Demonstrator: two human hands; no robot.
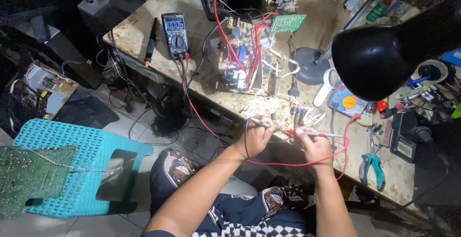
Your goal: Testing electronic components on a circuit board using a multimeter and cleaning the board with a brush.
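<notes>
Patterned dark cloth covers the person's lap at the bottom centre of the frame, and just above it the left hand (254, 138) pinches a thin grey probe (261, 122) while the right hand (314, 145) closes on a red probe (312, 133), a red lead (307, 162) looping beneath both. The tips seem to meet a small component at the bench edge (249, 105), so this looks like a measuring step; reading it calls for steady tips. Higher, at upper centre, lie an open circuit board (242, 59) and a black multimeter (175, 34); a black lamp shade (384, 57) fills the upper right.
</notes>
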